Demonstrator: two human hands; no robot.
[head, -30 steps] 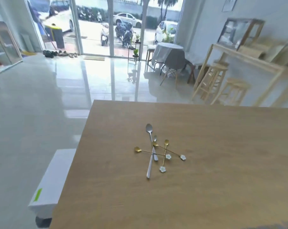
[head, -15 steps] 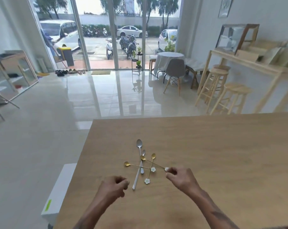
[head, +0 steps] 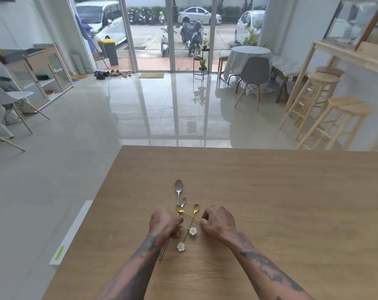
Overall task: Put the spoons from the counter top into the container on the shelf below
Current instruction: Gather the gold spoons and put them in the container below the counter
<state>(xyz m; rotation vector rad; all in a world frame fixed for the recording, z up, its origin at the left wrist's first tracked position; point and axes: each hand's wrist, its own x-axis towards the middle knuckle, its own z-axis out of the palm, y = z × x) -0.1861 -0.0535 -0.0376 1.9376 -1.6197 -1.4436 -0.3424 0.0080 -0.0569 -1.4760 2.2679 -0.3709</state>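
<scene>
Lying crossed on the wooden counter top, the spoons sit between both hands. Left hand curls over the silver handles; right hand pinches a gold spoon's end. Whether either truly grips, cannot tell.

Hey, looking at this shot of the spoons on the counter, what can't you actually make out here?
- Head view: the left hand covers part of the spoon pile, so how many spoons it grips is unclear.
- The right hand hides the end of one gold spoon; whether it holds it cannot be told.
- The shelf and container below are out of sight under the counter top.
</scene>
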